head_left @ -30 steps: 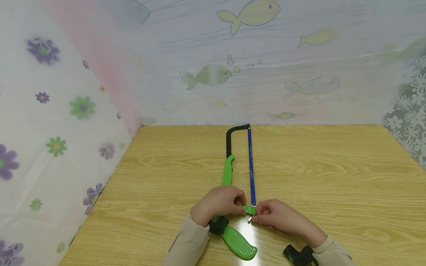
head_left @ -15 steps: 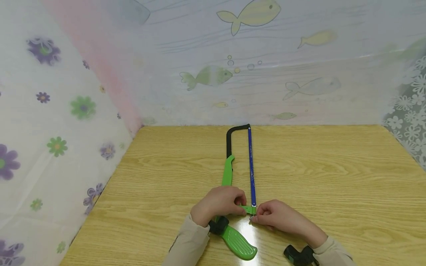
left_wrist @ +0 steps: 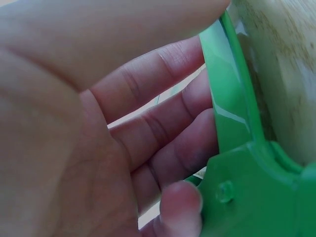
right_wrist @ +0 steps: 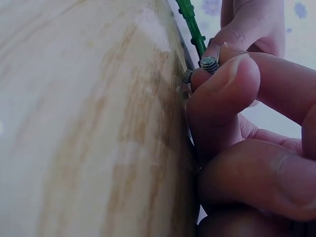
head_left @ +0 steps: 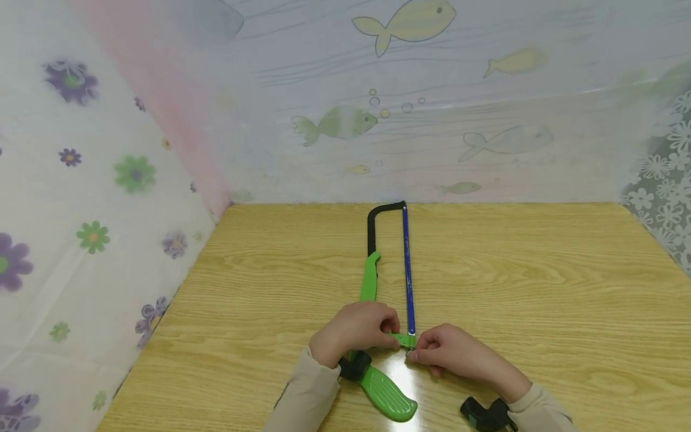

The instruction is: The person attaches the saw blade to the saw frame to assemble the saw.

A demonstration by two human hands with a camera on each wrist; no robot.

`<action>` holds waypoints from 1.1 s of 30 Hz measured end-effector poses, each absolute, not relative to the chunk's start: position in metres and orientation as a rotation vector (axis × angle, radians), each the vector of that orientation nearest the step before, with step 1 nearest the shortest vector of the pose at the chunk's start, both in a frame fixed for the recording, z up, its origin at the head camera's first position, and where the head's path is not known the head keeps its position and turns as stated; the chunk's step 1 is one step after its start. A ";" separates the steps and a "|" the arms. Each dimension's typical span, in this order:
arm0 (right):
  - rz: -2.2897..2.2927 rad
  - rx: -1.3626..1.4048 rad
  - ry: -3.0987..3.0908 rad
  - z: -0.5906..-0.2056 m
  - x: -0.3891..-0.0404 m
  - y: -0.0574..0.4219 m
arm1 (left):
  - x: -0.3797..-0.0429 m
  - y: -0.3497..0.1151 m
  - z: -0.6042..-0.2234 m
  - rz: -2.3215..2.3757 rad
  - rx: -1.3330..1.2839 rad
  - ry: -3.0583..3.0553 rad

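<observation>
A hacksaw (head_left: pixel 369 279) lies on the wood-grain table, its black front bow toward the far edge and its ribbed green handle (head_left: pixel 390 395) toward me. Its blue blade (head_left: pixel 408 270) runs along the right side. My left hand (head_left: pixel 357 327) grips the green frame's bracket (head_left: pixel 405 341) at the blade's near end; in the left wrist view, its fingertips press against the green frame (left_wrist: pixel 256 192). With thumb and forefinger, my right hand (head_left: pixel 456 354) pinches a small metal wing nut (head_left: pixel 409 354) just below that bracket. A threaded bolt end (right_wrist: pixel 209 64) pokes out between the fingertips.
Beyond the table (head_left: pixel 259 288) stands a wall covering (head_left: pixel 324 72) printed with fish, and a flowered covering (head_left: pixel 65 270) rises along the left side. Dark wrist-worn devices (head_left: pixel 488 414) sit at both wrists, above beige sleeves.
The wing nut has turned between my right thumb and forefinger, and a right fingertip has shifted slightly. My left hand and the hacksaw have stayed in place.
</observation>
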State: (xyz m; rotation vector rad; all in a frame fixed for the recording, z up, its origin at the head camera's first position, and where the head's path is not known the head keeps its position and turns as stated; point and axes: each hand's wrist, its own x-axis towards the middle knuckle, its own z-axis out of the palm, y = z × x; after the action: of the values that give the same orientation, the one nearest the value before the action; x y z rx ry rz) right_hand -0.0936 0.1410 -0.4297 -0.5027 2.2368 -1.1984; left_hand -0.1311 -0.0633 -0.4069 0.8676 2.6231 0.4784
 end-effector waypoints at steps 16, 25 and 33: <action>-1.145 -0.516 2.275 -0.428 -0.093 0.141 | -0.131 -0.063 -0.406 0.502 0.849 2.616; -1.154 -0.520 2.261 -0.428 -0.093 0.141 | -0.133 -0.065 -0.407 0.527 0.851 2.601; -1.132 -0.535 2.277 -0.428 -0.092 0.140 | -0.133 -0.065 -0.408 0.535 0.857 2.596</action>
State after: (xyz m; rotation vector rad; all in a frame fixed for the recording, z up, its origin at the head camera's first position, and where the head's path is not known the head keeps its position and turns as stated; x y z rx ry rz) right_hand -0.0925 0.1403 -0.4284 -0.5354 2.2769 -1.1316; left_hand -0.1331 -0.0652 -0.4082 0.8575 2.5956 0.5345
